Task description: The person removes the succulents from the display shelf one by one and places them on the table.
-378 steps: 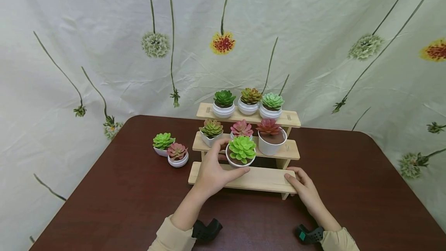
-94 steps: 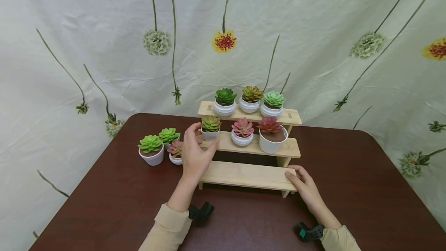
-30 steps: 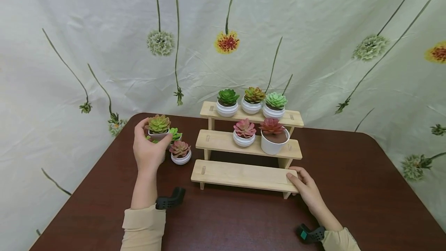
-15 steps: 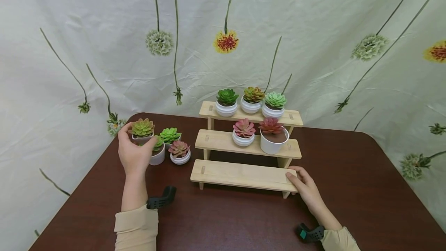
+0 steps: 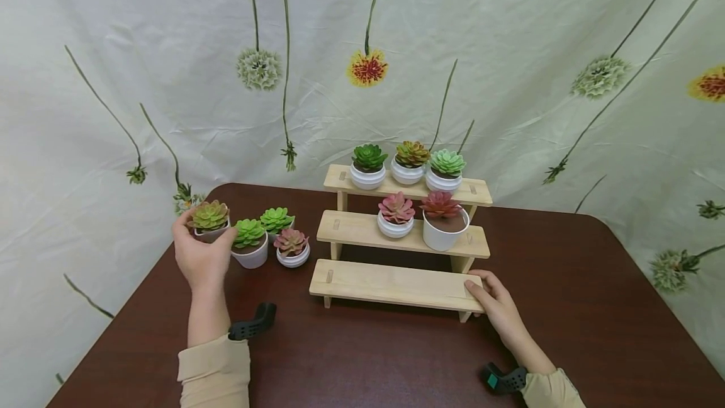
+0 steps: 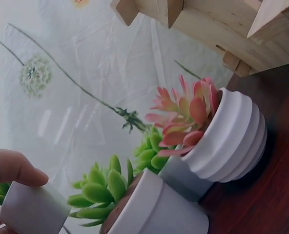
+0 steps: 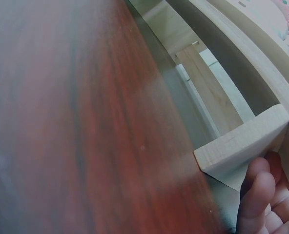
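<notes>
At the table's far left, my left hand (image 5: 199,260) holds a potted succulent (image 5: 210,216) with reddish-green leaves, thumb and fingers on either side of its white square pot (image 6: 34,207). Whether that pot touches the table is hidden. Just right of it are a bright green succulent in a round white pot (image 5: 250,247), another green succulent (image 5: 277,220) behind, and a pink succulent in a ribbed pot (image 5: 292,248). My right hand (image 5: 498,307) grips the right end of the lowest board of a three-step wooden plant stand (image 5: 391,283), thumb on top.
Three potted succulents, dark green (image 5: 368,165), bronze (image 5: 409,162) and pale green (image 5: 445,170), stand on the top step. A pink one (image 5: 396,214) and a dark red one (image 5: 443,222) stand on the middle step. A flower-printed cloth (image 5: 317,118) hangs behind the brown table (image 5: 362,357).
My left hand has carried the reddish-green succulent from the middle step's left end to the far left and lowered it. Earlier it moved the bright green one off the stand. My right hand stays put.
</notes>
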{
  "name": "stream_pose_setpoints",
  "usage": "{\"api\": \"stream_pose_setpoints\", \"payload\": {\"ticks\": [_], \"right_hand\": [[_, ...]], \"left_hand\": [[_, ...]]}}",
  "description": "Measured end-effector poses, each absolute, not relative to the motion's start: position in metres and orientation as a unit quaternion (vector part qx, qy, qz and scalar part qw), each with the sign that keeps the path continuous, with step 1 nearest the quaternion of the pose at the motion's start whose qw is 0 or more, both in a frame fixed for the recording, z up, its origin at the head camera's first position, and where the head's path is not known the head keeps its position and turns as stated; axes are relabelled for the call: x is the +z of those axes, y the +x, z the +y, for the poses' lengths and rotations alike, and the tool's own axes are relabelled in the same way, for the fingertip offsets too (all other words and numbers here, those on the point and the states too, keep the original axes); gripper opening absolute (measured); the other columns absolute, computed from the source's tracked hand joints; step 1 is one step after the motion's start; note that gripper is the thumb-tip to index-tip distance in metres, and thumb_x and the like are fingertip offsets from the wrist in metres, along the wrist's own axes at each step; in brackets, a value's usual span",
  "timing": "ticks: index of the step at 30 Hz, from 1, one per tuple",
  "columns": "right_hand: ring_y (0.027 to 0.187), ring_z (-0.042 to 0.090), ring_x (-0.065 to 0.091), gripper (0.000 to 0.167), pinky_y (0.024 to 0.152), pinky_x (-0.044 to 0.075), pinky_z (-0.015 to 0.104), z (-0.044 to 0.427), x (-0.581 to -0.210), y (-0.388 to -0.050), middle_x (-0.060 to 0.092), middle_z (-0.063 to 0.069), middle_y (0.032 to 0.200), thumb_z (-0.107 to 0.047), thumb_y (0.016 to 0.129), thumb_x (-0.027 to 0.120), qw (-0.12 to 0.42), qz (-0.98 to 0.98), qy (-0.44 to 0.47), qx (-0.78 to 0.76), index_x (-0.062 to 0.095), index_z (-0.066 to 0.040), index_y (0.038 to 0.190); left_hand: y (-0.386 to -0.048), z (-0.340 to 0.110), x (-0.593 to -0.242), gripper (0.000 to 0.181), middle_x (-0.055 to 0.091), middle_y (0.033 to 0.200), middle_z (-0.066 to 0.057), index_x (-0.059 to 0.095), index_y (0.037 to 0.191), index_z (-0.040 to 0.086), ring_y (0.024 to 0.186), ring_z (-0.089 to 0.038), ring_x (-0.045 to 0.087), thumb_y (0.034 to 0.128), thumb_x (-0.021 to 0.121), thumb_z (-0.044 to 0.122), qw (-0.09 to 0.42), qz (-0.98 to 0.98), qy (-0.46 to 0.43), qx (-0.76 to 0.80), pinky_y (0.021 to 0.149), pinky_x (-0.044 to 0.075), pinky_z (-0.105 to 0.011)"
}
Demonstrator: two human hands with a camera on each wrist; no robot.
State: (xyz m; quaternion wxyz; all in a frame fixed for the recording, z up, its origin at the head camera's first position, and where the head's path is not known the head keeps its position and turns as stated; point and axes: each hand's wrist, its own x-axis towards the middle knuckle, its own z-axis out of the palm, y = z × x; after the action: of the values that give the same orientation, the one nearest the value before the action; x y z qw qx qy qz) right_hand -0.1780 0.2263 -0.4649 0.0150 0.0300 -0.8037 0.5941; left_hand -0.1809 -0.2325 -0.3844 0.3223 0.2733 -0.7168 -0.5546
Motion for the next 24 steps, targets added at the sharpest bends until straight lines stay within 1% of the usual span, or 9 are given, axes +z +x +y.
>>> {"api": "stream_pose_setpoints", "payload": {"ticks": [4,9,11,14,17,19,24], "right_hand": [[0.058,0.016,0.053,0.029,0.052,0.046,0.028,0.226,-0.465,-0.178,0.056,0.008,0.078,-0.021,0.094,0.057,0.016,-0.804,0.029,0.594,0.055,-0.003,0.117],[0.059,0.016,0.054,0.029,0.052,0.046,0.028,0.226,-0.465,-0.177,0.057,0.007,0.078,-0.021,0.094,0.057,0.016,-0.804,0.028,0.593,0.055,-0.003,0.117],[0.059,0.016,0.054,0.029,0.052,0.046,0.028,0.226,-0.465,-0.177,0.057,0.007,0.079,-0.021,0.094,0.057,0.016,-0.804,0.029,0.594,0.055,-0.003,0.117],[0.059,0.016,0.054,0.029,0.052,0.046,0.028,0.226,-0.465,-0.177,0.057,0.007,0.079,-0.021,0.094,0.057,0.017,-0.803,0.029,0.595,0.055,-0.003,0.117],[0.06,0.016,0.055,0.029,0.052,0.046,0.028,0.227,-0.465,-0.178,0.057,0.007,0.08,-0.021,0.094,0.057,0.017,-0.803,0.029,0.595,0.055,-0.004,0.117],[0.061,0.016,0.055,0.029,0.053,0.046,0.028,0.227,-0.465,-0.178,0.058,0.006,0.08,-0.021,0.094,0.057,0.017,-0.804,0.028,0.594,0.055,-0.004,0.117],[0.06,0.015,0.054,0.03,0.053,0.046,0.028,0.226,-0.464,-0.177,0.057,0.006,0.08,-0.021,0.094,0.057,0.015,-0.802,0.029,0.597,0.054,-0.003,0.118]], "left_hand": [[-0.179,-0.238,-0.387,0.074,0.035,0.141,-0.009,0.032,0.141,0.015,0.13,-0.021,0.033,0.077,0.069,0.009,0.31,-0.713,0.293,-0.556,0.105,0.03,-0.039],[-0.178,-0.244,-0.391,0.079,0.031,0.145,-0.011,0.027,0.144,0.013,0.134,-0.023,0.028,0.077,0.068,0.006,0.282,-0.721,0.302,-0.557,0.108,0.026,-0.038],[-0.178,-0.246,-0.393,0.08,0.03,0.145,-0.012,0.026,0.144,0.012,0.133,-0.024,0.028,0.0767,0.068,0.005,0.269,-0.718,0.305,-0.565,0.107,0.026,-0.039],[-0.18,-0.25,-0.395,0.08,0.03,0.144,-0.012,0.026,0.144,0.011,0.13,-0.023,0.03,0.076,0.067,0.003,0.256,-0.702,0.308,-0.59,0.105,0.029,-0.038],[-0.181,-0.252,-0.396,0.081,0.028,0.145,-0.011,0.024,0.145,0.01,0.13,-0.022,0.029,0.0767,0.067,0.003,0.241,-0.687,0.308,-0.612,0.104,0.032,-0.038],[-0.181,-0.252,-0.396,0.081,0.026,0.147,-0.011,0.022,0.145,0.01,0.132,-0.022,0.028,0.0783,0.067,0.005,0.229,-0.684,0.311,-0.619,0.104,0.032,-0.039],[-0.18,-0.253,-0.399,0.081,0.02,0.151,-0.012,0.018,0.147,0.01,0.136,-0.025,0.023,0.083,0.067,0.014,0.204,-0.687,0.322,-0.619,0.107,0.028,-0.04]]}}
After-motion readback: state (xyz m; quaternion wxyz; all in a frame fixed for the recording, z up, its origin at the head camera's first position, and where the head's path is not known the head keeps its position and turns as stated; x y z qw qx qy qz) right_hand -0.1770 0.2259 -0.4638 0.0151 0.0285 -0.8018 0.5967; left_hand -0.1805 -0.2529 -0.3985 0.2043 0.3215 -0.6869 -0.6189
